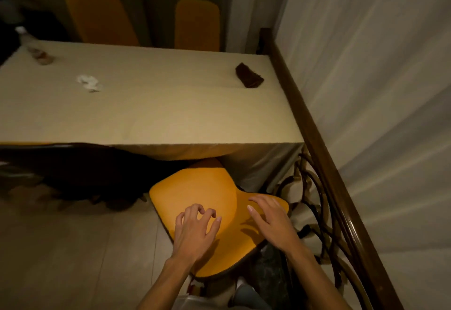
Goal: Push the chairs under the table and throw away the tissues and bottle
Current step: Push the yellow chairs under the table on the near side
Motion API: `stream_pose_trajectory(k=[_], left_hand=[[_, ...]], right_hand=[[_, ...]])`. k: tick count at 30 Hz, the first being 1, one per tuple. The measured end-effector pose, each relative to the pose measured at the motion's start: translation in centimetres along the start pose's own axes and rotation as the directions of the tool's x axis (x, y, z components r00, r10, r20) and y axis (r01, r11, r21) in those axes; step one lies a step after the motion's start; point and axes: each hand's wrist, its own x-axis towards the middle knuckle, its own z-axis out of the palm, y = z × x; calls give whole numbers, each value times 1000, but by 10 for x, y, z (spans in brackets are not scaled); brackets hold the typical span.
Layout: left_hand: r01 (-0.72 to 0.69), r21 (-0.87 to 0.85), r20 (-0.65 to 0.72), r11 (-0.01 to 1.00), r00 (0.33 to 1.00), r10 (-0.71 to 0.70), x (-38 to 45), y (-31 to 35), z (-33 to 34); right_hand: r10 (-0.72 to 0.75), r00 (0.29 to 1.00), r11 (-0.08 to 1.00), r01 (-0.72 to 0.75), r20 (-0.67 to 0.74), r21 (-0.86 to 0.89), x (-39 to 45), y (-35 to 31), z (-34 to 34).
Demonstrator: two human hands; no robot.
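Observation:
An orange chair [202, 195] stands at the near side of the table [151, 109], turned at an angle, its seat partly under the tablecloth. My left hand [195, 229] hovers over the chair's backrest with fingers curled and apart, holding nothing. My right hand [271, 221] rests flat on the top right of the backrest, fingers spread. A crumpled white tissue [89, 83] lies on the table's left part. A plastic bottle [34, 47] stands at the far left corner. Two more orange chairs [102, 16] [197, 24] stand at the far side.
A dark brown cloth [249, 75] lies near the table's far right corner. A dark wooden rail [317, 143] with curved metalwork runs along the right, close to the chair, with a pale curtain [378, 90] behind it. A dark chair [61, 168] stands at the near left.

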Motion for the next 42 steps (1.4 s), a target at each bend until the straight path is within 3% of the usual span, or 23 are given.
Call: stream_pose_trajectory(k=[10, 16, 19, 26, 31, 42], left_hand=[[342, -43, 4, 939, 940, -342, -45, 66, 28], [455, -56, -23, 889, 889, -457, -80, 103, 63], [529, -22, -69, 848, 846, -529, -83, 112, 72], [641, -12, -3, 767, 767, -641, -87, 129, 87], [639, -62, 12, 767, 769, -640, -82, 123, 92], [588, -65, 61, 806, 809, -585, -56, 83, 78]], right_hand=[[-223, 932, 971, 238, 287, -17, 29, 66, -8], [-173, 835, 906, 343, 523, -248, 20, 97, -4], [-210, 822, 869, 405, 530, -285, 24, 102, -2], [-341, 824, 823, 494, 452, -280, 15, 114, 0], [-379, 860, 820, 483, 342, -306, 12, 116, 5], [-325, 891, 844, 425, 318, -328, 32, 98, 24]])
